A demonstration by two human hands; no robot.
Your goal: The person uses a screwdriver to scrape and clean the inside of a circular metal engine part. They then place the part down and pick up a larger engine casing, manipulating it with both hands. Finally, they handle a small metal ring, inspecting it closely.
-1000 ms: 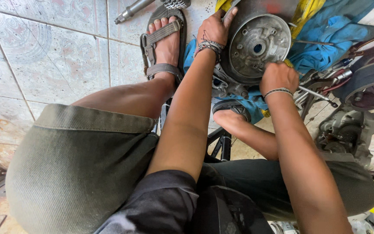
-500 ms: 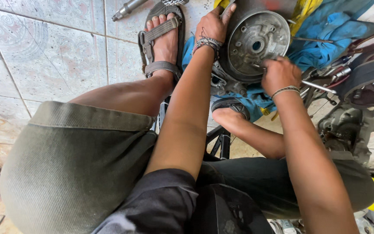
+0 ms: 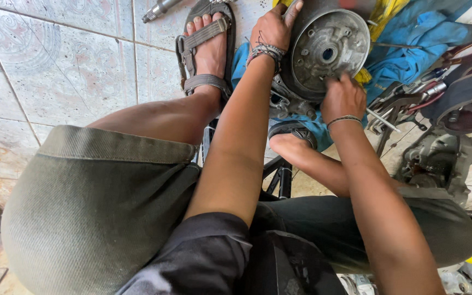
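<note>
Metal drum (image 3: 329, 54) stands on its edge over the blue cloth (image 3: 411, 60), face toward me. My left hand (image 3: 271, 27) clamps its left rim. My right hand (image 3: 342, 98), nearer to me, touches the lower face, fingers bunched together; what they pinch is hidden.

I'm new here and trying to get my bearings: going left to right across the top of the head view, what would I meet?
Tiled floor → metal shaft → sandalled foot → left hand → round metal drum → blue cloth → dark belt.
</note>
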